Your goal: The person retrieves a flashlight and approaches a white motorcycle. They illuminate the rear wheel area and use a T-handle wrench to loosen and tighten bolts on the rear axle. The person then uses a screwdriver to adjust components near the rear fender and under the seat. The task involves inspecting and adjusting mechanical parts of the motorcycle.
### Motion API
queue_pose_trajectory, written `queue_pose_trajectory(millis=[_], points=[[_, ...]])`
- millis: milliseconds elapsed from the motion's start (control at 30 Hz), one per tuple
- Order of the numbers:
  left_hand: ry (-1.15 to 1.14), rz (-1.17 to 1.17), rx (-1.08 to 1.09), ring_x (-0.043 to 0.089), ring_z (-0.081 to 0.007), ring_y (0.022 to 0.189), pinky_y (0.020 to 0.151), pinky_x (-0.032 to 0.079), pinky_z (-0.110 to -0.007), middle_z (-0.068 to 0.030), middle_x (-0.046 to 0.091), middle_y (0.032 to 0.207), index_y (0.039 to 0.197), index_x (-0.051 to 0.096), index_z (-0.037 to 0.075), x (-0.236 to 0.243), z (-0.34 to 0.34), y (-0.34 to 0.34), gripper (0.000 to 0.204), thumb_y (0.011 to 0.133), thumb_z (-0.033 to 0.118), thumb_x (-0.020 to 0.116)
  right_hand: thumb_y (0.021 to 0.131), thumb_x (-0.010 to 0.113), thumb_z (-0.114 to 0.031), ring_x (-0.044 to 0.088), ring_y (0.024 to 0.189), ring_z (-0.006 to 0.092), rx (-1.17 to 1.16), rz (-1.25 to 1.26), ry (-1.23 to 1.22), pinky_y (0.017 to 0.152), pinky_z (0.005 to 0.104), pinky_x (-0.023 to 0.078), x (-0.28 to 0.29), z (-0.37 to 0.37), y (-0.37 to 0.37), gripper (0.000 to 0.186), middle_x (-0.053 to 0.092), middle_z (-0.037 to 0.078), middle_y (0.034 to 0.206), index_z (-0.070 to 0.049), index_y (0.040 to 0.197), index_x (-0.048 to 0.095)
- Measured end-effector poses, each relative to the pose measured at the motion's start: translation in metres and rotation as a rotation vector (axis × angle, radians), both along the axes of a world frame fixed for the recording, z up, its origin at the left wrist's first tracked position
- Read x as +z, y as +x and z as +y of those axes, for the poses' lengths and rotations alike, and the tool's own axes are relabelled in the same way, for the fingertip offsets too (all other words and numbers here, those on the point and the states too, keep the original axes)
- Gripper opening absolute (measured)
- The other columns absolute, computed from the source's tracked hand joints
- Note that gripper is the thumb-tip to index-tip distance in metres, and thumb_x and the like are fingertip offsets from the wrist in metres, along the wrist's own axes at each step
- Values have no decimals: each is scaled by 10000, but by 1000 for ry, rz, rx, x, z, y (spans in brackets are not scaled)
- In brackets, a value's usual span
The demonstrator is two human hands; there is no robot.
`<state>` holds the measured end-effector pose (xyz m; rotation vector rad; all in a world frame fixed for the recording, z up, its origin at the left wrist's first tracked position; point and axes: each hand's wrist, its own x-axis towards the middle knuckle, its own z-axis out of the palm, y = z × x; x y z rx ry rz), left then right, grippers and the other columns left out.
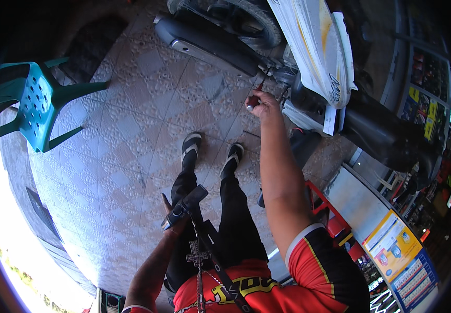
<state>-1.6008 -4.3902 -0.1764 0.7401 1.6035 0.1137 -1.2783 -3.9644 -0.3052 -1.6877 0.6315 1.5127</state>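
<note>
My right hand (263,105) reaches out and is closed around a screwdriver (254,101) with a dark red handle. Its shaft points away from me toward the engine area of a motor scooter, below the black exhaust muffler (212,46). Whether the tip touches a part is too small to tell. White scooter body panels (316,52) with yellowish stains rise just right of the hand. My left hand (168,209) is low by my left thigh, partly hidden behind a black device (184,206) on a strap. The fingers that show there are stretched out, holding nothing visible.
A teal plastic chair (40,96) lies to the left on the patterned tile floor (126,156). The scooter's rear wheel (256,23) is at the top. On the right are a long black scooter seat (387,133), a red rack (335,221), a yellow-blue calendar poster (400,255) and glass shelving.
</note>
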Motion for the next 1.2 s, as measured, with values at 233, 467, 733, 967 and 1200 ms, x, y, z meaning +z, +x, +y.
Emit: queue_pose_trajectory(millis=[233,467,733,967,1200], points=[[245,82,-270,609,-277,1102,938,477,-438,-125,672,1126,1179,610,24,-13,8,-5,430,834,233,758,902,676,-90,625,839,260,27,447,292,794,420,543,5,0,26,220,655,112,1018,-36,1092,579],[-84,47,276,591,-235,1117,873,526,-385,-148,608,1187,1433,221,21,-3,8,20,874,788,127,801,867,708,-145,601,779,191,290,342,137,586,315,490,-4,24,33,190,681,91,968,-62,1018,629],[-239,91,409,656,-219,846,694,542,-347,-121,642,1027,1536,-108,89,-5,18,49,1218,771,192,834,867,756,-119,566,731,111,42,517,378,504,221,437,2,40,36,178,677,39,943,-84,988,630],[-162,260,166,633,-202,706,626,526,-349,-85,643,837,1527,-218,104,-4,29,76,1286,784,193,828,900,709,-103,591,762,134,-134,490,274,523,273,472,-7,47,31,194,683,75,1075,-75,1076,632],[-207,270,195,656,-299,763,699,547,-409,-143,645,924,1518,-236,108,-1,35,84,1322,733,188,824,951,641,-151,685,950,224,85,973,533,606,287,567,-69,36,58,223,696,118,1061,-60,1154,638]])
